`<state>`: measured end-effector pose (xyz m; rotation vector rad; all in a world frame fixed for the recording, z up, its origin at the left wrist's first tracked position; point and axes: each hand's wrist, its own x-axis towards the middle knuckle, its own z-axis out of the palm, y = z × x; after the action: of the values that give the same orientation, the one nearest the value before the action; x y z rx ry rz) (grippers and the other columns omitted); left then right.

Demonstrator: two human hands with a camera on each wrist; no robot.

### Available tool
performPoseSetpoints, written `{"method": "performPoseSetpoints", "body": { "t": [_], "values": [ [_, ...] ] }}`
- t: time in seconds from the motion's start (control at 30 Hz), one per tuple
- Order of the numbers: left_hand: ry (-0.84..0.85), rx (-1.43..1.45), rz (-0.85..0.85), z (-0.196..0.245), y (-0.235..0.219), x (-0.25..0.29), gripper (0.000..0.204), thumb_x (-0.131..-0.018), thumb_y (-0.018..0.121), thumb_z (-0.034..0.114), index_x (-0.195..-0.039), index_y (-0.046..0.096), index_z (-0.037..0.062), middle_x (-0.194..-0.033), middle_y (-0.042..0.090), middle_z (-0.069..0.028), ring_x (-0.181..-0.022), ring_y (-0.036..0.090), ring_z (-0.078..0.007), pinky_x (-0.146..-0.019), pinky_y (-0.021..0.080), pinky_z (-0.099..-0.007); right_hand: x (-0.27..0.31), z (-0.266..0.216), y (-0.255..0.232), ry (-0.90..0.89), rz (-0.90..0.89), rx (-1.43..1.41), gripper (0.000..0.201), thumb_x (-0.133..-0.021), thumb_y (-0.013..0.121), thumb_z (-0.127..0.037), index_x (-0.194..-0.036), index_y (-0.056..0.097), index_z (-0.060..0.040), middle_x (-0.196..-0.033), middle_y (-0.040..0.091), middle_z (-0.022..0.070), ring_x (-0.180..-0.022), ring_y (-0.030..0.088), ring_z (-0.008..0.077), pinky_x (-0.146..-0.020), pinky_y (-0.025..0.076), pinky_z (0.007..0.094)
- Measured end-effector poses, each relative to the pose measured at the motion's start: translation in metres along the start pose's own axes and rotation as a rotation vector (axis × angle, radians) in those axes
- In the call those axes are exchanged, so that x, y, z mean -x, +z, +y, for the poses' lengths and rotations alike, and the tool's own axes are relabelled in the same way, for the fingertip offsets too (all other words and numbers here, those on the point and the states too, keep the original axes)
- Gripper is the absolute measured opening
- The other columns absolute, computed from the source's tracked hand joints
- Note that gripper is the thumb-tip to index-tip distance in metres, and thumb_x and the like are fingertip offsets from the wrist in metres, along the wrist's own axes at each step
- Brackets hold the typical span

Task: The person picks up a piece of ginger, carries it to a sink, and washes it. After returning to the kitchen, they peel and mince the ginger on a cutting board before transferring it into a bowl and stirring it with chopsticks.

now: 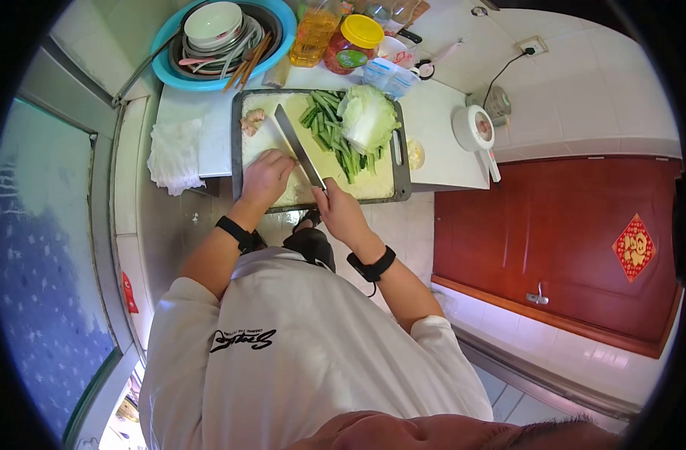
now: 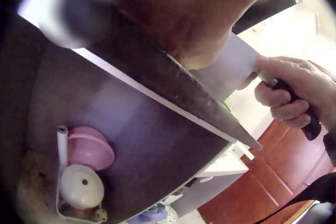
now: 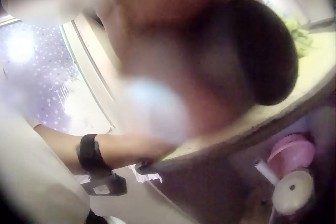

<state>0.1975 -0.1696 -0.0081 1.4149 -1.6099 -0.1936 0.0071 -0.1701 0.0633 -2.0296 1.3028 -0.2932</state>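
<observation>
My right hand (image 1: 341, 210) grips the black handle (image 2: 296, 106) of a broad-bladed kitchen knife (image 1: 298, 146). Its blade slants away over the cutting board (image 1: 283, 196), edge-on in the head view. Left of the blade, my left hand (image 1: 268, 178) rests low over the board with bent fingers, the fingertips close beside the steel. I cannot tell whether those fingers pinch something. A knobbly pale lump like ginger (image 1: 253, 121) lies at the board's upper left. Cut green vegetable sticks (image 1: 329, 127) are heaped right of the knife, with a piece of napa cabbage (image 1: 369, 120) against them.
A blue basin (image 1: 163, 64) of dishes, an oil bottle (image 1: 314, 34) and a yellow-lidded jar (image 1: 355, 45) stand behind the board. A white cloth (image 1: 176, 154) hangs at the left edge. A small white pot (image 1: 474, 129) sits right; a pink bowl (image 2: 92, 148) is below the counter.
</observation>
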Motion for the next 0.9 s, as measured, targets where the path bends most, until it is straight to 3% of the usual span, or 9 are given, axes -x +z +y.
{"method": "performPoseSetpoints", "body": {
  "t": [0.4, 0.63, 0.77, 0.83, 0.9],
  "values": [
    [-0.003, -0.002, -0.037, -0.002, -0.002, -0.002, 0.004, -0.079, 0.069, 0.008, -0.078, 0.066, 0.0055, -0.081, 0.062, -0.007, -0.082, 0.062, -0.0282, -0.07, 0.051, -0.0385, 0.028, -0.005, -0.02, 0.007, -0.068, 0.085, 0.028, -0.1, 0.051, -0.026, -0.097, 0.046, 0.001, -0.07, 0.061, 0.0285, -0.068, 0.06, 0.0487, -0.06, 0.046, 0.0546],
    [-0.006, -0.027, -0.069, -0.001, -0.002, -0.001, 0.005, -0.079, 0.07, 0.01, -0.079, 0.067, 0.006, -0.082, 0.064, -0.0062, -0.082, 0.063, -0.0279, -0.071, 0.051, -0.0384, -0.014, 0.001, 0.009, 0.02, 0.023, -0.001, 0.027, -0.101, 0.05, -0.026, -0.099, 0.047, 0.0009, -0.069, 0.061, 0.0277, -0.068, 0.06, 0.0481, -0.06, 0.047, 0.0534],
    [-0.033, 0.015, -0.026, -0.001, -0.002, -0.003, 0.005, -0.079, 0.07, 0.01, -0.078, 0.067, 0.0058, -0.081, 0.064, -0.0062, -0.081, 0.063, -0.0279, -0.07, 0.052, -0.0384, -0.005, 0.001, 0.002, 0.038, 0.017, -0.04, 0.027, -0.101, 0.051, -0.027, -0.097, 0.048, 0.0, -0.069, 0.06, 0.0276, -0.068, 0.06, 0.0479, -0.059, 0.046, 0.0532],
    [-0.022, 0.022, -0.021, -0.002, -0.002, 0.0, 0.005, -0.078, 0.07, 0.01, -0.078, 0.067, 0.0059, -0.081, 0.064, -0.0062, -0.081, 0.063, -0.0278, -0.07, 0.052, -0.0383, 0.005, -0.005, -0.003, 0.078, -0.018, -0.019, 0.028, -0.101, 0.053, -0.027, -0.097, 0.051, 0.0008, -0.069, 0.06, 0.0239, -0.067, 0.061, 0.0432, -0.059, 0.046, 0.0475],
    [-0.023, -0.013, -0.043, -0.003, -0.001, 0.0, 0.005, -0.078, 0.07, 0.009, -0.077, 0.066, 0.0058, -0.081, 0.063, -0.0063, -0.08, 0.063, -0.0278, -0.069, 0.052, -0.0383, 0.011, -0.006, -0.004, 0.079, -0.024, -0.003, 0.028, -0.101, 0.053, -0.027, -0.098, 0.051, 0.0007, -0.07, 0.06, 0.0243, -0.068, 0.061, 0.0432, -0.059, 0.046, 0.0478]
  ]
}}
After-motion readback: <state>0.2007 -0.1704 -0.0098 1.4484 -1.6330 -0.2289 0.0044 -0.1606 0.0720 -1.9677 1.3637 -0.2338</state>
